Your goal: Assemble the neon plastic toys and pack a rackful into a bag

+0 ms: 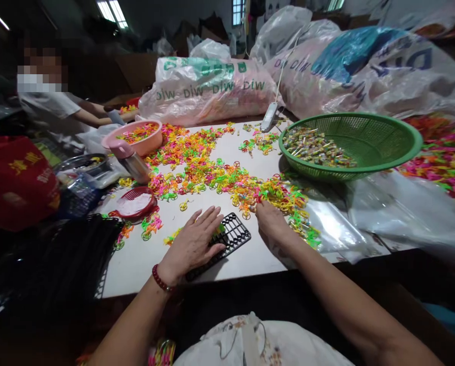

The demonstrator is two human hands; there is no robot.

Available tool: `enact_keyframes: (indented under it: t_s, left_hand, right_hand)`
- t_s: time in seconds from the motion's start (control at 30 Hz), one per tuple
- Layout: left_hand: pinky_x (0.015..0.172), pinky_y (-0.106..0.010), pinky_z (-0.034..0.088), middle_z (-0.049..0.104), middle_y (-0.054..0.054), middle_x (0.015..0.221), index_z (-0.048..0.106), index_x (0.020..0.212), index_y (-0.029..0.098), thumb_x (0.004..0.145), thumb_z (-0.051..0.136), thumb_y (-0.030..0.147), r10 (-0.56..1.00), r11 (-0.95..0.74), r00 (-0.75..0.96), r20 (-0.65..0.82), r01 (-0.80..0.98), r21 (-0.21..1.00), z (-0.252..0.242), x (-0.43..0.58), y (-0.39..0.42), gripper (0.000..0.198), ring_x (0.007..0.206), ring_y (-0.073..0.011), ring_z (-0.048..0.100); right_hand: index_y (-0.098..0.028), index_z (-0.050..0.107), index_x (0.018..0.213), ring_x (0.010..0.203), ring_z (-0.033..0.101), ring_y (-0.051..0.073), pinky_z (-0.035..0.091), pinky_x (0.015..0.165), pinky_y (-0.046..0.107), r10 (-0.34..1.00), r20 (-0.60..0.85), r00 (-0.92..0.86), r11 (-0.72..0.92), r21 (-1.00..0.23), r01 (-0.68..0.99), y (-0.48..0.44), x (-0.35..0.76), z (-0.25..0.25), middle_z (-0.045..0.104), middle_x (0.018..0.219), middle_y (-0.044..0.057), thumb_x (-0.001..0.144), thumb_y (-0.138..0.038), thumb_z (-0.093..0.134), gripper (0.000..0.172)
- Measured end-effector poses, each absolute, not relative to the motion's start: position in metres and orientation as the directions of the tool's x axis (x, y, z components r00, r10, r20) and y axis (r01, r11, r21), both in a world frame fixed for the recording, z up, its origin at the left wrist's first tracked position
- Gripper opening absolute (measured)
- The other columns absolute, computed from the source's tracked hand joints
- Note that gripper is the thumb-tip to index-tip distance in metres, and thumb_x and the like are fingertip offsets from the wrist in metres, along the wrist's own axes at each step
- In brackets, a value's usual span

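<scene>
My left hand [196,239], with a dark red bead bracelet [161,278] at the wrist, lies with its fingers stretched out over a black plastic grid frame [237,235]. The hand hides much of that frame, and a few yellow and green plastic pieces [173,237] show beside it. To the right, my right hand [271,221] is at the near edge of a heap of small bright plastic pieces [280,195], several with ring shapes. Its fingers are pinched together; what they hold is not clear.
A green basket [383,162] with small wrapped items stands at right, beyond clear plastic bags [334,223]. At left are a red basket [151,206], a flask [133,165], a pink basin [156,140] and black frames [70,254]. Large sacks [212,94] line the back; another person [48,109] works far left.
</scene>
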State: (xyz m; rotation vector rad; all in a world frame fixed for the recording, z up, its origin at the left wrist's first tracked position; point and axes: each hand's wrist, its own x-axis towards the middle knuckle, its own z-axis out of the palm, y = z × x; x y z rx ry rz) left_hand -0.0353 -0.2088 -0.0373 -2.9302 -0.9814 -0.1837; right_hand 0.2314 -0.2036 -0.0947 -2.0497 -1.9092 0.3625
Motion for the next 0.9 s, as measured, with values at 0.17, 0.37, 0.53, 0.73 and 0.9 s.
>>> enact_keyframes:
  t_s: [0.17,0.37,0.53,0.73,0.9]
  left_hand:
    - [0.121,-0.044,0.02,0.026,-0.008,0.159,0.037,0.144,0.021,0.094,0.047,0.046,0.597,-0.802,0.797,0.095,0.597,0.025,-0.034,-0.036,-0.21,0.057,0.148,-0.0219,0.02]
    - [0.121,-0.043,0.021,0.026,-0.008,0.159,0.04,0.141,0.02,0.092,0.05,0.041,0.602,-0.799,0.793,0.097,0.598,0.064,-0.034,-0.036,-0.209,0.054,0.148,-0.0217,0.02]
    - [0.121,-0.042,0.021,0.024,-0.009,0.16,0.037,0.143,0.019,0.091,0.051,0.037,0.592,-0.805,0.8,0.093,0.585,0.098,-0.032,-0.036,-0.209,0.057,0.148,-0.0214,0.018]
    - [0.121,-0.044,0.021,0.02,-0.011,0.161,0.033,0.146,0.018,0.087,0.054,0.031,0.593,-0.803,0.8,0.094,0.577,0.15,-0.031,-0.037,-0.209,0.063,0.149,-0.0219,0.016]
    - [0.121,-0.046,0.02,0.015,-0.011,0.162,0.029,0.148,0.018,0.087,0.055,0.032,0.595,-0.8,0.797,0.105,0.575,0.173,-0.032,-0.037,-0.21,0.067,0.15,-0.0232,0.013]
  right_hand:
    - [-0.017,0.059,0.08,0.071,0.057,0.015,0.041,0.066,0.025,0.997,-0.065,0.03,-0.064,-0.618,0.784,-0.204,0.222,-0.094,0.064,0.078,0.005,0.09,-0.022,0.048,0.016]
    - [-0.02,0.051,0.085,0.056,0.053,0.012,0.044,0.056,0.024,0.985,-0.122,-0.12,-0.078,-0.944,0.32,-0.205,0.197,-0.104,0.057,0.069,-0.004,0.085,-0.04,0.053,0.02]
    - [-0.019,0.056,0.078,0.062,0.05,0.013,0.042,0.059,0.026,0.988,-0.009,-0.155,0.023,-0.979,0.204,-0.195,0.181,-0.11,0.054,0.068,-0.003,0.079,-0.046,0.062,0.028]
    - [-0.017,0.059,0.082,0.072,0.054,0.016,0.042,0.07,0.027,0.954,0.202,-0.222,0.285,-0.839,0.463,-0.191,0.161,-0.114,0.063,0.078,0.002,0.088,-0.026,0.048,0.016]
    - [-0.016,0.061,0.085,0.077,0.054,0.016,0.041,0.073,0.026,0.918,0.22,-0.33,0.366,-0.788,0.495,-0.187,0.161,-0.116,0.063,0.084,0.004,0.08,-0.011,0.047,0.015]
